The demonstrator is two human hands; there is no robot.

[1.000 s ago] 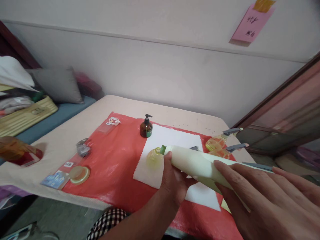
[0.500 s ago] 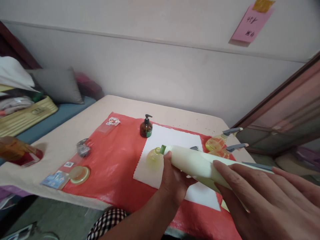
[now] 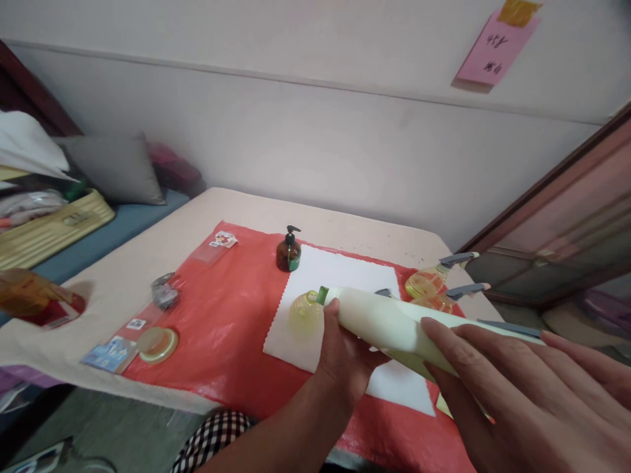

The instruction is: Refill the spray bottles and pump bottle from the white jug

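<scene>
A pale green bottle (image 3: 379, 315) lies nearly level in the air between my two hands. Its green neck (image 3: 322, 295) is at the mouth of a clear yellowish bottle (image 3: 304, 314) standing on a white cloth (image 3: 345, 261). My left hand (image 3: 345, 348) is closed around the pale bottle near its neck, thumb along the side. Over the body of the same bottle, my right hand (image 3: 517, 374) rests with its fingers wrapped across. Behind the pale bottle shows a bit of a grey piece (image 3: 383, 293), mostly hidden. Whether liquid is flowing cannot be seen.
A brown pump bottle (image 3: 288, 253) stands behind the cloth. Two spray bottles with grey triggers, the farther one (image 3: 426, 281) included, are at the right. On the left are a round lid (image 3: 158, 345), plastic packets (image 3: 109, 355) and an amber bottle (image 3: 39, 299). Red plastic sheet (image 3: 221, 315) covers the table.
Hardly anything differs. The pale green bottle and both hands have shifted very slightly to the right.
</scene>
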